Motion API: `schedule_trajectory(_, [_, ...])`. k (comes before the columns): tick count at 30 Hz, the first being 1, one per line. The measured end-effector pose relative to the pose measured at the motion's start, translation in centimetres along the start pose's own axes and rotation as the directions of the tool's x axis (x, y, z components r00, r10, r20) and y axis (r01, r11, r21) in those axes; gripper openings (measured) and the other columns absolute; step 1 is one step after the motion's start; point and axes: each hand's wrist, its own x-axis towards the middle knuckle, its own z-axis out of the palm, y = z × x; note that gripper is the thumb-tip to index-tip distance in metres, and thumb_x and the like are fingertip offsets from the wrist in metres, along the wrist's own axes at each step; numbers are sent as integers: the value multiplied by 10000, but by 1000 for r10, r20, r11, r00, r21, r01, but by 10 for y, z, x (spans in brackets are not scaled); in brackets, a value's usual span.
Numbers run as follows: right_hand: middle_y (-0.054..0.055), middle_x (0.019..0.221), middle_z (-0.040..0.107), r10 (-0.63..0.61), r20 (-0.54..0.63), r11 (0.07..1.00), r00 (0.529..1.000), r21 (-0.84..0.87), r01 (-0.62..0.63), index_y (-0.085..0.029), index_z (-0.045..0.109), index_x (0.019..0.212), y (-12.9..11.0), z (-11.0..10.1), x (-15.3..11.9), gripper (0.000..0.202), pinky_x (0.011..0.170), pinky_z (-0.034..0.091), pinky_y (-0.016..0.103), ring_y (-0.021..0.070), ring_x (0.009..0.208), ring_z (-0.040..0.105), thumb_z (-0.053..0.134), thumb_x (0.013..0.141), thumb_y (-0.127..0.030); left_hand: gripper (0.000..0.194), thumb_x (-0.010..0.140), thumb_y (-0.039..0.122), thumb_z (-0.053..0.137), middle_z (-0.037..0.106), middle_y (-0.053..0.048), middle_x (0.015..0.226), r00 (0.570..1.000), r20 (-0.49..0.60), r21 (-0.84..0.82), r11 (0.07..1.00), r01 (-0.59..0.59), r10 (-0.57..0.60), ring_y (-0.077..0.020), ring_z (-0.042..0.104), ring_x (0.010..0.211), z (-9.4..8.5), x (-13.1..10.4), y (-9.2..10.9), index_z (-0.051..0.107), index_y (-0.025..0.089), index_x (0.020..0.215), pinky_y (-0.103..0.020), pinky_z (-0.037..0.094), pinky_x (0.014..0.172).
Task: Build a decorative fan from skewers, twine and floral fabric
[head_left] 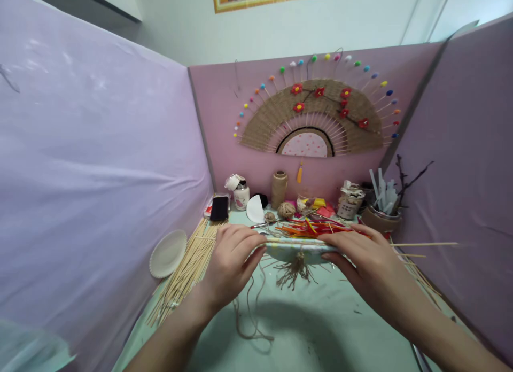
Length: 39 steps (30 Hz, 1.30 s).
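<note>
My left hand [236,254] pinches the left end of a pale blue patterned half-round piece [280,252], held up above the table. My right hand [360,254] grips its right end, thumb below and fingers on top. Along the straight upper edge runs a thin wooden stick [425,244], which sticks out to the right past my right hand. A frayed twine tassel [298,268] hangs at the middle of the piece. Loose twine [250,313] dangles near my left hand and trails onto the table. My fingers cover both ends of the piece.
Bamboo sticks [186,270] and a white scalloped plate [168,253] lie left. Behind are a phone [219,208], a jar [241,195], a twine spool [279,189], red and orange strips [304,229] and a pot of glue sticks [380,218]. A woven fan [312,113] hangs on the pink panel.
</note>
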Motion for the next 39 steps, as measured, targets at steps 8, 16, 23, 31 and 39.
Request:
schedule_trajectory(8, [32,942,755,-20,-22,999,1000,-39,19,-241,626,1053,11,4,8,179,907,439,431,203,829,697,473,969,-281,161,878,137,627,716,-21,902,997,-19,-4,997,-74,74,-168,609,891,11,13,-14,640,225,1012,-368,419,839])
schedule_trajectory(16, [40,936,737,-72,-26,995,997,-65,70,-195,600,1059,17,10,15,149,932,402,405,185,819,673,481,986,-249,190,836,91,666,716,-32,916,992,-21,14,992,-125,126,-175,599,906,15,16,-26,632,174,1004,-370,395,862])
schedule_trajectory(23, [48,951,737,-69,-19,995,997,-72,68,-196,600,1066,15,18,22,154,922,408,412,193,831,673,477,988,-245,111,851,164,664,705,-33,916,1000,-18,39,999,-6,6,-190,609,923,17,16,-26,627,177,956,-378,365,867])
schedule_trajectory(31, [52,930,735,-63,-27,991,998,-119,60,-178,610,1043,7,22,26,145,924,410,419,205,822,667,500,975,-244,278,832,259,703,663,-102,1040,993,-70,131,986,103,-94,-239,600,1001,16,14,-24,612,157,1074,-414,373,889])
schedule_trajectory(39, [55,940,736,-46,-7,994,999,-103,45,-184,618,1050,-4,29,25,156,960,393,420,198,839,661,517,973,-275,283,839,93,660,674,-70,1049,989,-15,2,989,-147,147,-203,595,1007,20,11,-22,645,195,1103,-389,384,883])
